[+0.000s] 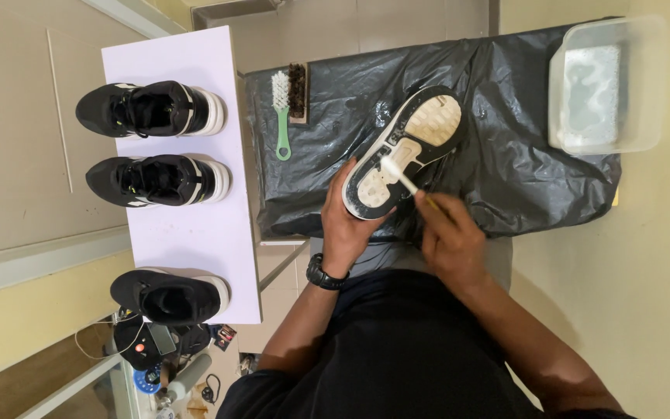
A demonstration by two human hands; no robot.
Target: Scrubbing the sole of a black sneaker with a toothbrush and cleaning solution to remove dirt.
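The left hand (344, 225) is clamped on the heel end of a sneaker (403, 151) held sole-up over the black plastic sheet (505, 155) covering the table. The right hand (451, 239) is closed around a toothbrush (402, 178), its bristles touching the middle of the sole. Far right stands a plastic tub of soapy water (602, 85); to the left three black sneakers (153, 180) rest on a white board.

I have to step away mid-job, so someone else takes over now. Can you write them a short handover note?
Left hand grips the upturned shoe by its heel end, sole up, over the black plastic sheet.
Right hand holds a small brush, bristles on the sole's middle.
Done: sole looks wet and partly scrubbed.
Left: the rest of the sole; three black shoes wait on the white board. Soapy tub and green-handled brush sit nearby.
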